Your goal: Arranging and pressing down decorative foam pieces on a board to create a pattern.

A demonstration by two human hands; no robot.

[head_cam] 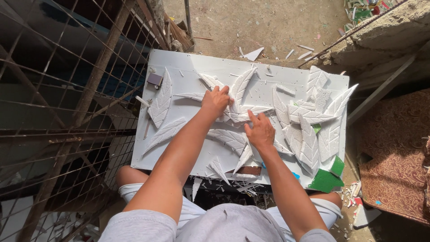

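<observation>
Both hands (pixel 215 101) (pixel 260 132) press flat, fingers spread, on one foam leaf (pixel 244 112) mid-surface (pixel 179 62); finished leaves pile right (pixel 309 134), several lie left.

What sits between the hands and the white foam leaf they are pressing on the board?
Nothing visible. The left hand and right hand both rest directly on the white foam leaf on the white board; other leaf cutouts lie beside it.

no packages, labels, signs or screens in view
</observation>
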